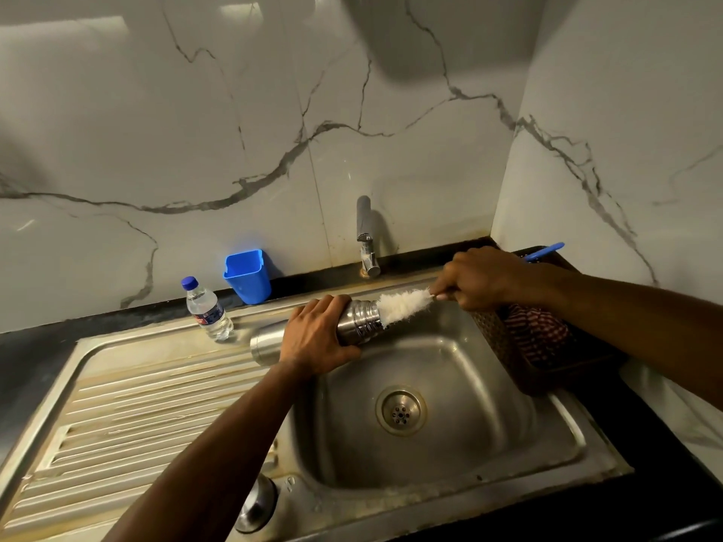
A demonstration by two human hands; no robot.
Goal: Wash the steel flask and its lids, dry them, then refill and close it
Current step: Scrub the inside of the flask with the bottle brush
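The left hand gripped the steel flask tilted on its side over the sink, mouth toward the right hand, which pinched the bottle brush entering it, presumably for scrubbing inside.

Dark desk running along a marble-patterned wall, with an inset steel sink unit. Ribbed drainboard at left; basin with central drain at right. A steel lid rests on the sink's front rim. A clear water bottle, blue-capped, stands at the drainboard's rear edge; a blue plastic cup stands behind it by the wall. A dark basket holding striped cloth sits right of the basin. The tap rises behind the basin.
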